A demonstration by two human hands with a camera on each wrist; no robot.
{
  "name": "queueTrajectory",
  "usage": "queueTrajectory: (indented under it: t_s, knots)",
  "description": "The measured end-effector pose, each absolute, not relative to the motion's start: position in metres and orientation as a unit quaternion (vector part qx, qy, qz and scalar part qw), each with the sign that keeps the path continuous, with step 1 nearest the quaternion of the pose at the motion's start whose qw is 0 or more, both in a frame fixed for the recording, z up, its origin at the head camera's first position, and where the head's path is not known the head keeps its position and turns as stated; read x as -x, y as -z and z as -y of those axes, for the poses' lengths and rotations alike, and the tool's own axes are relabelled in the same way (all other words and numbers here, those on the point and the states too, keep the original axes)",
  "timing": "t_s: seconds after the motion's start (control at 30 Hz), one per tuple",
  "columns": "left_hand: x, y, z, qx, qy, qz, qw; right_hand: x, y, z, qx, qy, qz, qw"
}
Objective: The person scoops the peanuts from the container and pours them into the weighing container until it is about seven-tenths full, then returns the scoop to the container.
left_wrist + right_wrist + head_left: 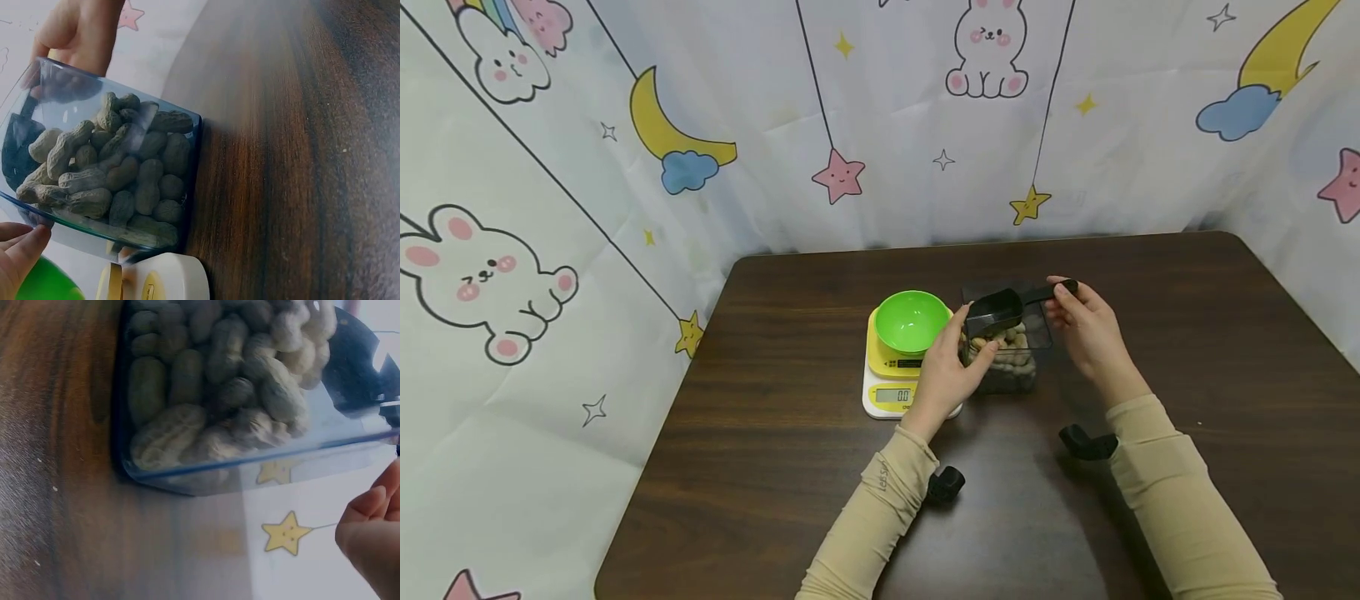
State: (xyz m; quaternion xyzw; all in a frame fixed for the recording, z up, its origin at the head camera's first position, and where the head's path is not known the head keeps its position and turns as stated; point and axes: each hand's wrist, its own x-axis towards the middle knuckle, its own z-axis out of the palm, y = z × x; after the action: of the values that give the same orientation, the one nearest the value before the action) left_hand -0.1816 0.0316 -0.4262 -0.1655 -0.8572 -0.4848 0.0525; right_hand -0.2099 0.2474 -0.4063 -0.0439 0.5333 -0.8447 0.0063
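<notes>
A clear plastic box (194, 150) of unshelled peanuts (181, 431) stands on the table, right of the scale. My right hand (1086, 329) grips the handle of a black scoop (996, 312), whose bowl sits tilted at the top of the box, above the peanuts. On the box's left side, my left hand (947, 371) holds the rim, thumb reaching across the front. In the left wrist view, its fingertips (39, 236) lie right at the rim. The right wrist view shows my right hand's curled fingers beyond the box wall.
Just left of the box, a yellow-and-white kitchen scale (872, 400) carries a green bowl (912, 321); its display reads 0.0. The dark wooden table (775, 467) reaches back to a cartoon-printed cloth (895, 108). Black wrist mounts (946, 485) jut from both sleeves.
</notes>
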Motion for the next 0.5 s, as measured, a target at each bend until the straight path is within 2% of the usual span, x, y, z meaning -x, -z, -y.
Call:
queueTrajectory:
  t_s: [0.2,0.5]
  knots:
    - [0.183,0.428,-0.030,0.169,0.494,0.852,0.046,0.212,0.398,-0.246,0.099,0.840,-0.534,-0.006]
    - [0.184,0.430,-0.030,0.175,0.497,0.849,0.045,0.212,0.370,-0.250,0.161,0.787,-0.592,-0.066]
